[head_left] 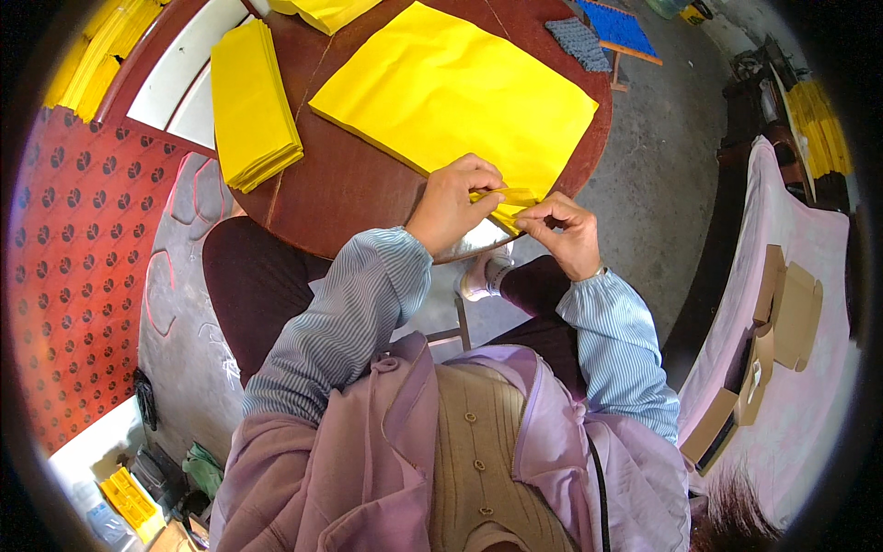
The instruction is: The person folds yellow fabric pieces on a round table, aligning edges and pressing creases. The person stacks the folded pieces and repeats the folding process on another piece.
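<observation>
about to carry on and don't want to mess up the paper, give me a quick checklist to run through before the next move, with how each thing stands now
1. Left hand at the folded yellow piece: ok, thumb and fingertips are on it.
2. Right hand at the same piece: ok, its fingertips meet the near end.
3. Large yellow paper smooth: not ok, shallow ripples show.
4. Folded yellow stack apart from the large paper: ok, bare table shows between them.
5. Folded piece fully supported by the table: cannot tell, the hands hide part of it at the edge.
</observation>
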The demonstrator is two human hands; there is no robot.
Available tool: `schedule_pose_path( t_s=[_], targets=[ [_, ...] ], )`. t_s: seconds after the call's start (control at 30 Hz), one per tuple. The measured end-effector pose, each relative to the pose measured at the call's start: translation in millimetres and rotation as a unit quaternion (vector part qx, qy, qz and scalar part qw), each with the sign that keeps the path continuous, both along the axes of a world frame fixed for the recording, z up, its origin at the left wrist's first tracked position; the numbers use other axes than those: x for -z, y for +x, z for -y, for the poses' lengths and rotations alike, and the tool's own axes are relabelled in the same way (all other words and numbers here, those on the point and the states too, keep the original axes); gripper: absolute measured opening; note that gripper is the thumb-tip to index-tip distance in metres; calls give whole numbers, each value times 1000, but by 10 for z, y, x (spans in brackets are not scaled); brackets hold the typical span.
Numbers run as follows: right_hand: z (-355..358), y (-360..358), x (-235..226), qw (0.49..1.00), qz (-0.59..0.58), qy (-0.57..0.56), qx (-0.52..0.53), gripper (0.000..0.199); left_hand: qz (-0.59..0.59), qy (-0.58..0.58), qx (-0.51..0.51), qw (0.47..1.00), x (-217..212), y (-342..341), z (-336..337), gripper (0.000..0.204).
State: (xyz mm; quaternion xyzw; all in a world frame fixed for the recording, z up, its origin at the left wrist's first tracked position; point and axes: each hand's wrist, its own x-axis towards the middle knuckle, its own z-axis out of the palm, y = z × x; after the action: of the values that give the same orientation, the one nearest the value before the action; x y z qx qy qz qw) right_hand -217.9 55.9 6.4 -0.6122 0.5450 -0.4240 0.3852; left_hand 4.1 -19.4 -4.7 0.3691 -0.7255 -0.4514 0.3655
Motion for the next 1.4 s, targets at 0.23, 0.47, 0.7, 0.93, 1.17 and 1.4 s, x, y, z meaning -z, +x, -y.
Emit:
schedule_pose_path(
  t_s=[0.23, 0.47, 0.7, 0.93, 1.17, 1.4],
  targets=[
    [19, -15, 51, 997, 59, 39, 14, 10, 22, 3, 59, 998, -76, 94, 47, 22],
    [27, -17, 57, 996, 76, 49, 14, 9, 24, 13, 65, 998, -95, 87, 30, 27],
    [26, -5, -12, 994, 84, 71, 16, 8, 33, -37, 51, 997, -83, 74, -10, 26],
    [28, 11, -21, 994, 88, 58, 7, 9, 42, -62, 40, 996, -88, 46, -51, 26],
    [55, 52, -82, 993, 103, 64, 15, 8, 33, -111, 2, 993, -32, -9, -100, 25],
    [404, -385, -240, 981, 125, -35, 144, 13, 22, -81, -36, 996, -12, -72, -166, 20]
  ],
)
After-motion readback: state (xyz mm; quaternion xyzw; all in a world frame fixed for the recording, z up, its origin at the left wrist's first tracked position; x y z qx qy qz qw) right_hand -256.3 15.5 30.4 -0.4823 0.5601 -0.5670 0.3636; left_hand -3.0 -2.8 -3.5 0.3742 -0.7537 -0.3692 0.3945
